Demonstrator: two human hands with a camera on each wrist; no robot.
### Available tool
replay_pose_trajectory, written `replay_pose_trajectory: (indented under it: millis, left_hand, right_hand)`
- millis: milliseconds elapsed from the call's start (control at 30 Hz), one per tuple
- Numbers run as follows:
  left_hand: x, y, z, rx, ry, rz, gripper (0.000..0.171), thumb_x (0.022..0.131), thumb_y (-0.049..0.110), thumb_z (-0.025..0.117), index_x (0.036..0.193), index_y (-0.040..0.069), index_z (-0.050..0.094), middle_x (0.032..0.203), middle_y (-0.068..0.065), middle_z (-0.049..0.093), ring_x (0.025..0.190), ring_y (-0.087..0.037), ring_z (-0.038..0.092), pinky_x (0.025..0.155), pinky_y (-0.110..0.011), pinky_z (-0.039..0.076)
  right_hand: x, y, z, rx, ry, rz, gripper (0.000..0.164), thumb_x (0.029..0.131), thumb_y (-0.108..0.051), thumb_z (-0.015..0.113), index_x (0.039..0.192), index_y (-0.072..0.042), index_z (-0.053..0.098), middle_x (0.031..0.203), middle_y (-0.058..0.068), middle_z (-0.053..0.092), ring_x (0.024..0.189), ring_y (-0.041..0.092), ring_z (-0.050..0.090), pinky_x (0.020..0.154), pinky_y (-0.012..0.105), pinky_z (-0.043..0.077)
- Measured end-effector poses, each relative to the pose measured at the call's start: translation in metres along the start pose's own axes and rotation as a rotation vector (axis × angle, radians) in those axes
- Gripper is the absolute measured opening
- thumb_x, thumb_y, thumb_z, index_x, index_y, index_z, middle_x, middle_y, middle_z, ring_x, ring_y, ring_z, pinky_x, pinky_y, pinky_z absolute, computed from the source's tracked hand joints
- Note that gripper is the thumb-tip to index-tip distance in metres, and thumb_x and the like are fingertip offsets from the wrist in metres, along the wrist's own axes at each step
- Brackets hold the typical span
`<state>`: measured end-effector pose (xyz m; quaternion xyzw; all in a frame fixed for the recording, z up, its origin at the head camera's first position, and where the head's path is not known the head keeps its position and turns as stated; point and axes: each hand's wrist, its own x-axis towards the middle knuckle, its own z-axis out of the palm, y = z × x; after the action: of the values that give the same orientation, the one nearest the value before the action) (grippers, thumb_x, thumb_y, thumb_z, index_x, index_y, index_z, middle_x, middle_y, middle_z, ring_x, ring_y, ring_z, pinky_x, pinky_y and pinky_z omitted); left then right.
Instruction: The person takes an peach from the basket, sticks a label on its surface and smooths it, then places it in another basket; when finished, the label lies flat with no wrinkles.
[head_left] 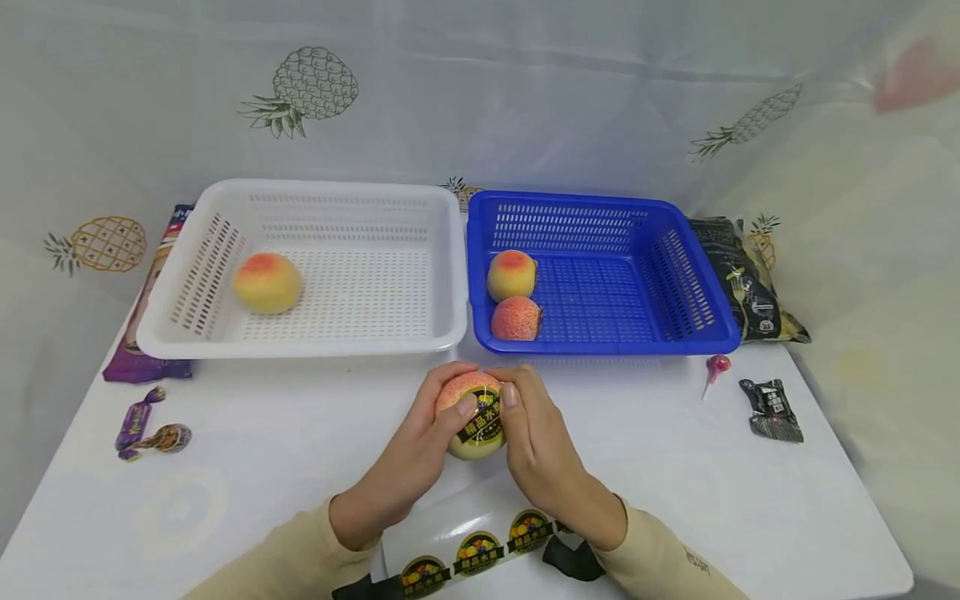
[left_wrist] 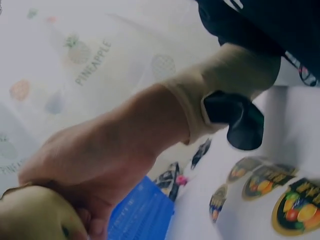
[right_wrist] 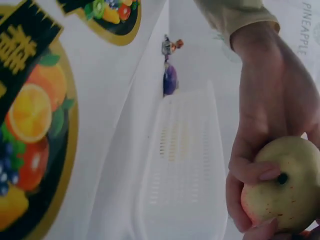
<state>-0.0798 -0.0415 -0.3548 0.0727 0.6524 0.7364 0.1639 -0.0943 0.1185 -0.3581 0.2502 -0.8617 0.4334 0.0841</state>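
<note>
Both hands hold a pale, red-speckled apple (head_left: 467,450) in front of the baskets. My left hand (head_left: 405,458) wraps its left side, my right hand (head_left: 546,454) its right side. Both thumbs lie at a round black and gold fruit label (head_left: 487,415) on its skin. In the right wrist view the apple (right_wrist: 300,192) shows a small dark hollow, and fingers of the left hand (right_wrist: 272,100) curl round it. The left wrist view has the apple (left_wrist: 35,215) at its lower left edge, against the right hand (left_wrist: 90,155). Below the hands lies a label sheet (head_left: 450,517).
A white basket (head_left: 300,348) holds one peach-like fruit (head_left: 267,283). The blue basket (head_left: 600,346) beside it has a peach-like fruit (head_left: 512,275) and a speckled apple (head_left: 516,318). Wrapped sweets (head_left: 135,423) lie left; a lollipop (head_left: 718,365) and black packet (head_left: 772,410) lie right.
</note>
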Motion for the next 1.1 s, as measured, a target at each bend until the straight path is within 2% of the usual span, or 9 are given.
replay_pose_trajectory:
  millis: [100, 200, 367, 500, 733, 867, 933, 1000, 1100]
  left_hand:
    - [0.001, 0.002, -0.002, 0.022, -0.052, 0.01, 0.035, 0.096, 0.035, 0.034, 0.13, 0.029, 0.026, 0.124, -0.001, 0.038, 0.113, -0.016, 0.039, 0.094, -0.035, 0.032]
    - [0.001, 0.0, -0.004, 0.065, -0.083, 0.049, 0.036, 0.097, 0.033, 0.03, 0.131, 0.027, 0.023, 0.127, -0.001, 0.036, 0.116, -0.015, 0.036, 0.095, -0.031, 0.032]
    - [-0.001, -0.004, -0.003, 0.114, -0.127, 0.123, 0.045, 0.094, 0.025, 0.043, 0.132, 0.025, 0.019, 0.122, -0.006, 0.036, 0.106, -0.02, 0.043, 0.084, -0.028, 0.043]
    - [-0.001, -0.005, 0.001, 0.101, -0.133, 0.099, 0.056, 0.087, 0.02, 0.056, 0.13, 0.027, 0.02, 0.119, -0.007, 0.036, 0.095, -0.022, 0.049, 0.069, -0.031, 0.05]
    - [-0.001, -0.005, 0.002, 0.121, -0.151, 0.057, 0.055, 0.087, 0.02, 0.056, 0.13, 0.025, 0.021, 0.116, -0.01, 0.039, 0.086, -0.021, 0.052, 0.064, -0.034, 0.051]
    - [-0.001, -0.005, 0.002, 0.14, -0.182, 0.055, 0.057, 0.085, 0.022, 0.058, 0.129, 0.026, 0.022, 0.119, -0.006, 0.039, 0.095, -0.02, 0.051, 0.072, -0.033, 0.05]
    - [0.0, -0.004, 0.0, 0.154, -0.18, 0.066, 0.06, 0.084, 0.022, 0.06, 0.129, 0.028, 0.022, 0.121, -0.003, 0.038, 0.102, -0.019, 0.048, 0.077, -0.031, 0.048]
    - [0.0, -0.004, -0.002, 0.151, -0.173, 0.074, 0.063, 0.083, 0.021, 0.062, 0.13, 0.029, 0.021, 0.122, -0.002, 0.038, 0.104, -0.019, 0.046, 0.079, -0.03, 0.047]
    - [0.001, -0.004, -0.007, 0.106, -0.194, 0.084, 0.066, 0.083, 0.017, 0.061, 0.131, 0.029, 0.018, 0.125, -0.004, 0.036, 0.109, -0.02, 0.045, 0.083, -0.03, 0.046]
  right_hand:
    - [0.0, -0.001, -0.005, 0.028, -0.031, 0.051, 0.028, 0.097, -0.014, 0.027, 0.117, -0.016, 0.047, 0.092, -0.005, 0.046, 0.079, 0.007, 0.045, 0.065, 0.021, 0.04]
    - [0.001, -0.002, -0.009, 0.002, -0.088, 0.078, 0.025, 0.097, -0.02, 0.03, 0.118, -0.018, 0.045, 0.095, -0.006, 0.046, 0.081, 0.007, 0.045, 0.066, 0.022, 0.04]
    - [0.003, -0.005, -0.015, -0.018, -0.158, 0.1, 0.021, 0.097, -0.026, 0.034, 0.114, -0.017, 0.043, 0.102, -0.006, 0.049, 0.087, 0.007, 0.049, 0.07, 0.024, 0.042]
    - [0.004, -0.006, -0.019, 0.048, -0.204, 0.152, 0.019, 0.097, -0.029, 0.031, 0.107, -0.02, 0.044, 0.092, -0.007, 0.051, 0.078, 0.007, 0.049, 0.064, 0.023, 0.043]
    - [0.005, -0.008, -0.023, 0.217, -0.262, 0.362, 0.029, 0.096, -0.041, 0.025, 0.093, -0.019, 0.044, 0.072, -0.001, 0.05, 0.056, 0.015, 0.048, 0.049, 0.027, 0.042]
    - [0.006, 0.001, -0.024, 0.235, -0.243, 0.47, 0.038, 0.094, -0.048, 0.023, 0.086, -0.019, 0.046, 0.068, 0.004, 0.051, 0.053, 0.021, 0.049, 0.045, 0.029, 0.042]
    - [0.007, 0.006, -0.027, 0.221, -0.208, 0.488, 0.038, 0.094, -0.047, 0.025, 0.087, -0.019, 0.049, 0.064, 0.006, 0.05, 0.051, 0.021, 0.048, 0.044, 0.03, 0.041]
    - [0.008, 0.012, -0.035, 0.161, -0.154, 0.476, 0.036, 0.095, -0.045, 0.027, 0.088, -0.019, 0.051, 0.062, 0.006, 0.049, 0.051, 0.019, 0.046, 0.046, 0.029, 0.04]
    - [0.012, 0.026, -0.057, -0.007, 0.01, 0.411, 0.03, 0.095, -0.039, 0.034, 0.094, -0.016, 0.054, 0.065, 0.004, 0.05, 0.056, 0.015, 0.047, 0.05, 0.027, 0.04]
